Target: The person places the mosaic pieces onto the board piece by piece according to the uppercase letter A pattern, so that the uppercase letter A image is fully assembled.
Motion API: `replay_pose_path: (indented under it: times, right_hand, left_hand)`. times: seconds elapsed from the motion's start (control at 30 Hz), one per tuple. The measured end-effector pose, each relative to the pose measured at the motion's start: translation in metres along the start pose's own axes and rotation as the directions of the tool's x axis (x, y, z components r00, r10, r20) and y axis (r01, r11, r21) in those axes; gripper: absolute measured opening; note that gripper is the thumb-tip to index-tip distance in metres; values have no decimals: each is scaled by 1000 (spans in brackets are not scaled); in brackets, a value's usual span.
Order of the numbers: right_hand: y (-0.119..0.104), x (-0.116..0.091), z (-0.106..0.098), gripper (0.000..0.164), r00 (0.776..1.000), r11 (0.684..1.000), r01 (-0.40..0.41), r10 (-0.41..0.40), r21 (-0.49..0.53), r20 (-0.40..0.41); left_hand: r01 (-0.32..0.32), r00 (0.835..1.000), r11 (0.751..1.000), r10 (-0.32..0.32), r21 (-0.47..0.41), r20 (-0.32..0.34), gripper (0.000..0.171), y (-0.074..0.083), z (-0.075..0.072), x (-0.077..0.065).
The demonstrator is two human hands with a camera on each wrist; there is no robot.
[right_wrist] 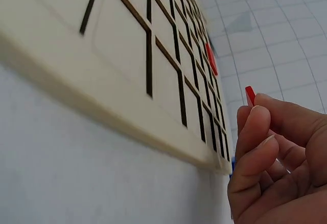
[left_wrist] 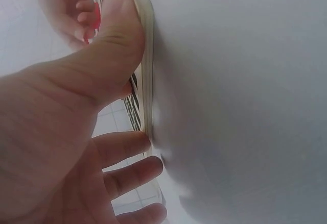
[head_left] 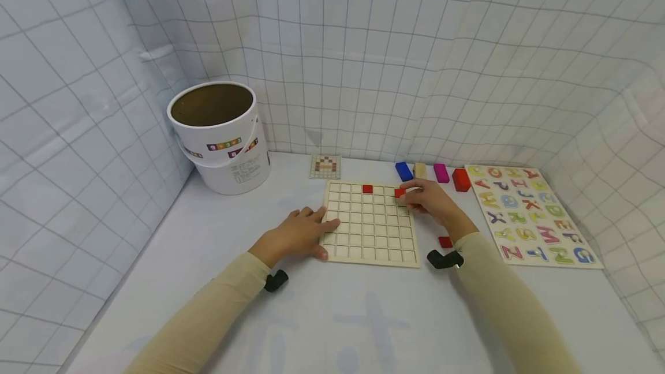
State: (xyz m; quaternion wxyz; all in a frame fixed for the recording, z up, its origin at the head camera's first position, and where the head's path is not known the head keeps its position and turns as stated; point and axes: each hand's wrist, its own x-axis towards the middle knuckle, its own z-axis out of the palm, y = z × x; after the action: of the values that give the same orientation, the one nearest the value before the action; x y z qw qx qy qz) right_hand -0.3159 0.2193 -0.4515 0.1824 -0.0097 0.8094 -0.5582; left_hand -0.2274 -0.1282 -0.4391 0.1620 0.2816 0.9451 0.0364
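Right hand [head_left: 431,204]: thumb and fingertips closed in a pinch on a thin held red tile [head_left: 399,193], above the board's far right corner; other fingers curled under. The tile's edge projects beyond the fingertips, a hold that probably leaves it easy to angle.

Left hand [head_left: 298,234]: fingers spread and fairly straight, grasping nothing; index finger resting on the board's left border, thumb at its edge. Presumably placed so to steady the board.

Grid board [head_left: 371,251]: pale, flat on the table [head_left: 332,316] between the hands; one placed red tile [head_left: 368,189] in the top row.

Loose red tile [head_left: 445,242]: right of the board, near the right wrist.

Pattern card [head_left: 325,167]: beyond the board, face up, likely for easy viewing.

Blue block [head_left: 403,171], wooden block [head_left: 419,170], magenta block [head_left: 441,173], red block [head_left: 460,180]: in a row, apparently sorted by colour, near the right hand.

Alphabet board [head_left: 535,215]: far right.

White bucket [head_left: 234,154]: back left, lidless.
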Motion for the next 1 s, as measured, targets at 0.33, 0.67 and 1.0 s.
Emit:
replay_pose_path:
  times: [0.33, 0.67, 1.0]
  right_hand:
    - [-9, 24, 33, 36, 996, 970, 81, -68, -227, 64]
    - [-16, 25, 42, 27, 991, 888, 133, -128, -439, 43]
    - [-12, 19, 35, 37, 985, 870, 168, -164, -463, 50]
  left_hand:
    - [16, 1000, 999, -15, 49, -7, 87, 1, 2, 3]
    - [27, 1000, 998, -27, 51, -7, 87, 2, 1, 2]
    - [27, 1000, 998, -27, 49, 1, 86, 3, -1, 2]
